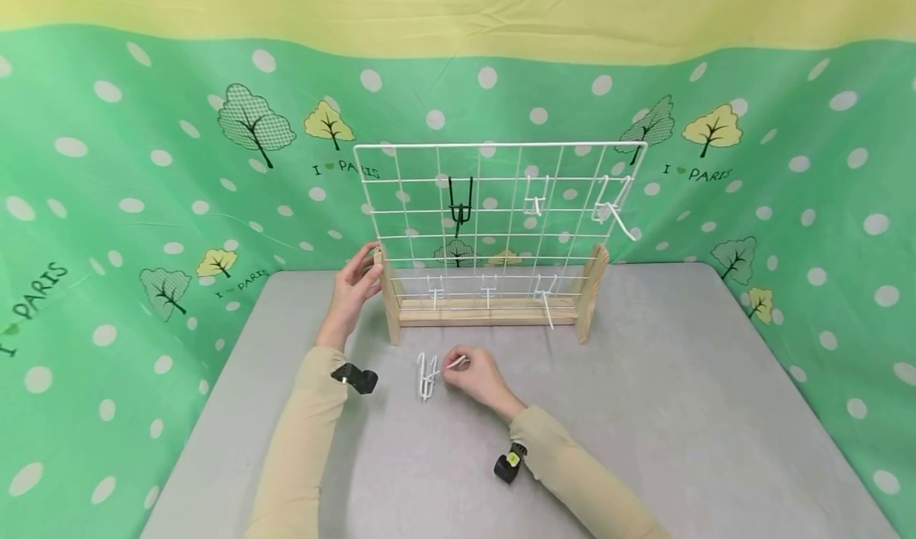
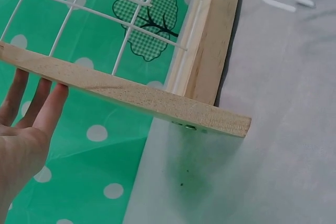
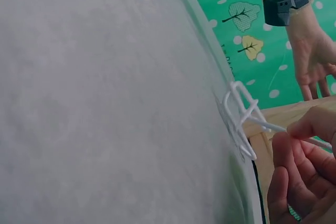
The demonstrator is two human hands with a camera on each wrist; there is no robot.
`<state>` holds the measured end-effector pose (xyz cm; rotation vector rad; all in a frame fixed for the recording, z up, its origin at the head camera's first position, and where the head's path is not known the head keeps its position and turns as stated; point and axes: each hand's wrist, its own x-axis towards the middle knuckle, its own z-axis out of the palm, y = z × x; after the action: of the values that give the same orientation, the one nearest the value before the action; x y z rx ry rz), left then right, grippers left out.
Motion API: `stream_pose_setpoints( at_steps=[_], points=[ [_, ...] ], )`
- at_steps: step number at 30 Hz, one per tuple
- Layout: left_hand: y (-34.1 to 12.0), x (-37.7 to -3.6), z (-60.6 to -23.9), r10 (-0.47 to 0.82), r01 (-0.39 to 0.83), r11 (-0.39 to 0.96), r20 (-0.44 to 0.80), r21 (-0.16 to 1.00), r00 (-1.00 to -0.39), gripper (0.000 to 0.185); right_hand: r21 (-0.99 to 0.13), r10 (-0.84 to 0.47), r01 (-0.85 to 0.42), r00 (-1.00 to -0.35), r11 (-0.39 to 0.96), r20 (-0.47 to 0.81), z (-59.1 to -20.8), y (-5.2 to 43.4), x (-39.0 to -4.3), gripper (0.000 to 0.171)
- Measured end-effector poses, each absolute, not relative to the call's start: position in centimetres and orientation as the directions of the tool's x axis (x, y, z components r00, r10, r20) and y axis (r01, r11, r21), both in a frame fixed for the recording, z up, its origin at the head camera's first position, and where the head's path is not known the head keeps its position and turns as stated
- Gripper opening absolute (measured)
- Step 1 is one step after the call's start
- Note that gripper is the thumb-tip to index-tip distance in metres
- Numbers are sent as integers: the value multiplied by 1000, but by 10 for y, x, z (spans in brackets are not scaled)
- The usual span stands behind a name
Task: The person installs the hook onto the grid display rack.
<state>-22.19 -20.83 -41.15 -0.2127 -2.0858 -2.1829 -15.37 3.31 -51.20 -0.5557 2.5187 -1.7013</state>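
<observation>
Between thumb and fingertips my right hand pinches the long prong of a white wire hook, its looped end pointing left, just above or on the table; the head view cannot tell which. In the right wrist view the hook's bent wire loops show beyond the fingers. My left hand rests its fairly straight fingers against the outer side of the left wooden post of a stand. That stand holds up a white wire grid. The left thumb is out of the left wrist view.
A black hook and several white hooks hang on the grid, one with a long prong sticking forward at the upper right. A wooden crossbar joins the posts. Grey table surrounds the stand; a green dotted cloth hangs behind.
</observation>
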Motion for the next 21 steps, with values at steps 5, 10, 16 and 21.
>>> stream_pose_setpoints(
  at_steps=[5,10,16,21],
  points=[
    [-208,-221,-412,15,188,-30,188,982,-982,51,-946,-302,-218,-943,241,141,-507,34,-153,4],
    [-208,-221,-411,15,186,-29,187,982,-982,51,-950,-327,-241,-930,197,168,-483,37,-146,2],
    [-207,-222,-411,16,194,-34,194,981,-981,51,-941,-322,-265,-928,209,189,-485,39,-150,3],
    [-208,-221,-411,16,188,-29,188,982,-982,52,-933,-300,-273,-933,233,198,-500,40,-155,4]
  ],
)
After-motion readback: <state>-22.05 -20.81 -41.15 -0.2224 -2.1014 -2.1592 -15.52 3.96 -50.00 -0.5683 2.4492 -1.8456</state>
